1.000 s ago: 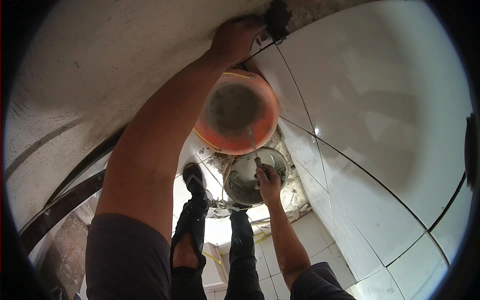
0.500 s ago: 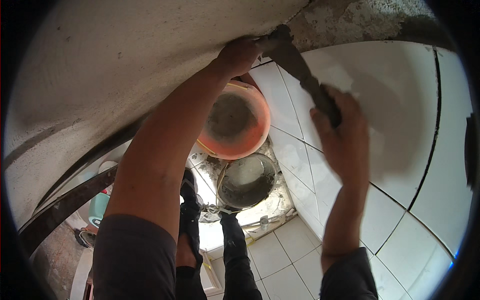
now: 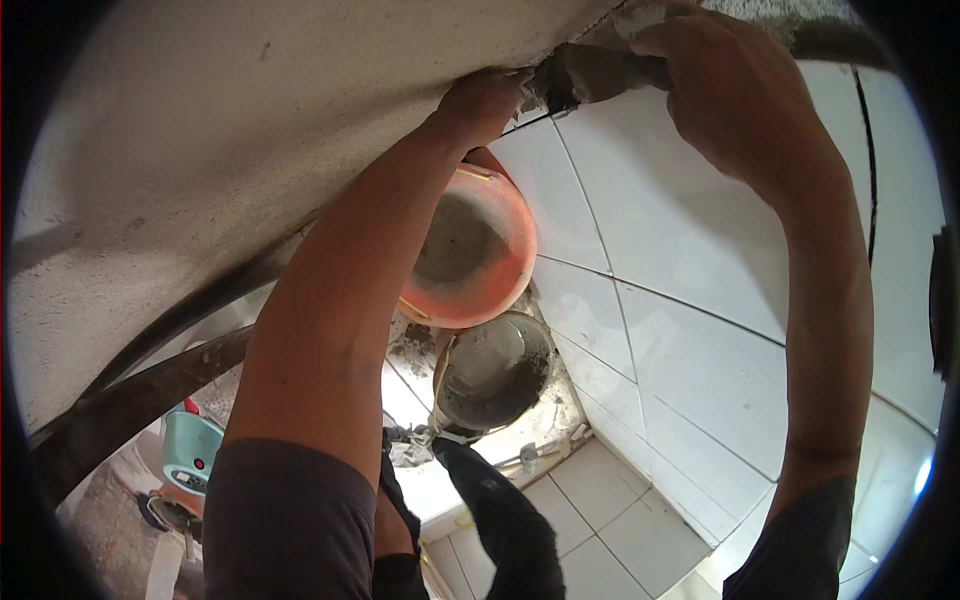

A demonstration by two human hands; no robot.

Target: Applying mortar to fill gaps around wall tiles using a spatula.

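Raised since the earlier frame, the worker's right hand (image 3: 735, 95) now stands at the top edge of the white wall tiles (image 3: 690, 210), with the trowel (image 3: 608, 76) swung from a diagonal to nearly level. Nearest to the worker, the two hands are apart: the right is closed about the trowel's handle end, while the left (image 3: 483, 106) reaches into the corner; whether its fingers grip anything, an onlooker cannot tell. Between them, the trowel's blade meets a lump of dark mortar (image 3: 557, 82) at the tiles' upper corner, beside the rough plaster wall (image 3: 180, 170). Farther down, the left forearm partly covers an orange bucket (image 3: 517, 225) with grey contents; just beside it is a dark bucket (image 3: 525, 388). Beyond lie pale floor tiles (image 3: 590, 515) and, well apart, a teal container (image 3: 187, 445).
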